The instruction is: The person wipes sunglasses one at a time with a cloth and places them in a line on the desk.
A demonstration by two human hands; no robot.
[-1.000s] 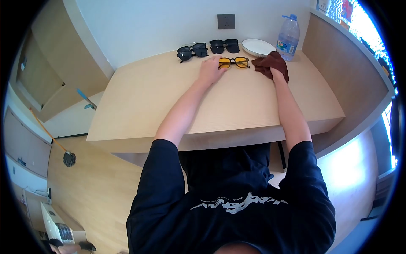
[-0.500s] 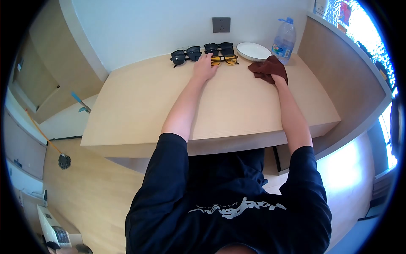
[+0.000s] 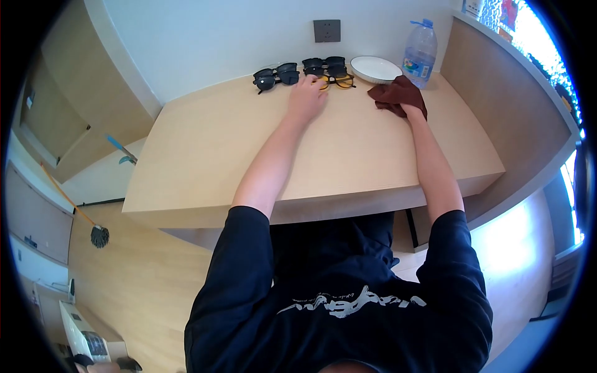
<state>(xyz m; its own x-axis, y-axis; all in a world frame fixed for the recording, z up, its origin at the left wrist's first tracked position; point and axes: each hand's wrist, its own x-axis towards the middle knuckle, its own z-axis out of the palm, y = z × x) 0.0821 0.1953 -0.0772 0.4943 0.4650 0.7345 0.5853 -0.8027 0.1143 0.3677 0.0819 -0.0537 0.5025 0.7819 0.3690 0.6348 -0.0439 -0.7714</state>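
hands, two, bare, both stretched forward over a pale wood-grained table [image 3: 217, 149]. left hand [image 3: 305, 96] with fingers bent over the left end of black-framed glasses with yellow lenses [image 3: 345, 81], near the table's back; firm grip or light rest, cannot tell. right hand [image 3: 410, 110] mostly beneath a dark brown, soft fabric cloth [image 3: 397, 95]; fingers hidden, so open or closed, cannot tell.

likeliest trouble: smears on the yellow lenses, from bare fingertips over the left one. another risk: a knock into the black, dark-lensed sunglasses at left [image 3: 288, 73] or those just behind [image 3: 326, 63], from tight room around the knuckles. at right, a nudged round white plate with a thin dark rim [image 3: 373, 66] or a tipped clear plastic bottle with a blue cap [image 3: 421, 51], from a wide sweep of the loose cloth (touching the plate or not, hard to tell).

count, going outward: one yellow-lensed pair, one cloth, at least two dark pairs (too much overlap for an exact figure), one plate, one bottle, upright, and one dark grey, rectangular wall socket [image 3: 327, 30].
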